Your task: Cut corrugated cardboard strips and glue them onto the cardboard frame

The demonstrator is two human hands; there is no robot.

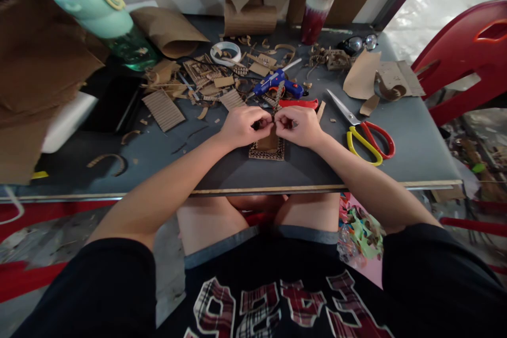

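Note:
My left hand [246,125] and my right hand [298,125] meet over a small cardboard piece [266,154] with a corrugated border, lying on the table. Both hands pinch, fingertips close together, at a narrow corrugated cardboard strip [279,94] that rises between them and points away from me. The strip's lower end is hidden by my fingers. Just beyond the right hand lies a red-handled tool [298,103], its other end covered. Behind it rests a blue glue gun [273,82] among cardboard scraps.
Scissors [358,129] with yellow and red handles lie to the right. Farther back are a tape roll [225,54], a drink cup [320,2] and glasses [358,43]. A green bottle [106,24] and a dark phone [115,105] are at left. A red chair [455,58] stands right.

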